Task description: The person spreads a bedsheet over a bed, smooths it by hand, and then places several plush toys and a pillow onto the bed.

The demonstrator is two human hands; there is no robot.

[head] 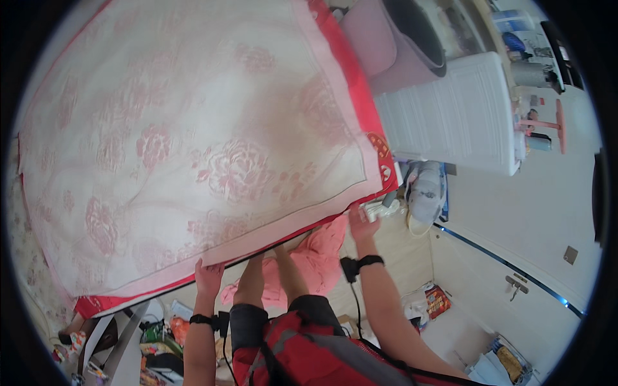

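Note:
A pale floral bed cover (231,173) with a pink border lies over a bed in front of me, and a red sheet (355,87) shows beneath its right and near edges. My left hand (210,279) holds the near edge, its fingers at the pink border. Close to the near right corner, my right hand (362,224) grips the red edge, its fingertips partly hidden by the cloth. A dark strip runs below the edge between both hands. Under that edge, pink cloth (316,263) lies on the floor around my legs.
A white ribbed cabinet (449,113) stands right of the bed, with a pink bin (381,43) beside it. A grey bag (426,190) sits below the cabinet. Packages (164,337) clutter the lower left. A white door (492,280) is at right. Cords hang from both wrist straps.

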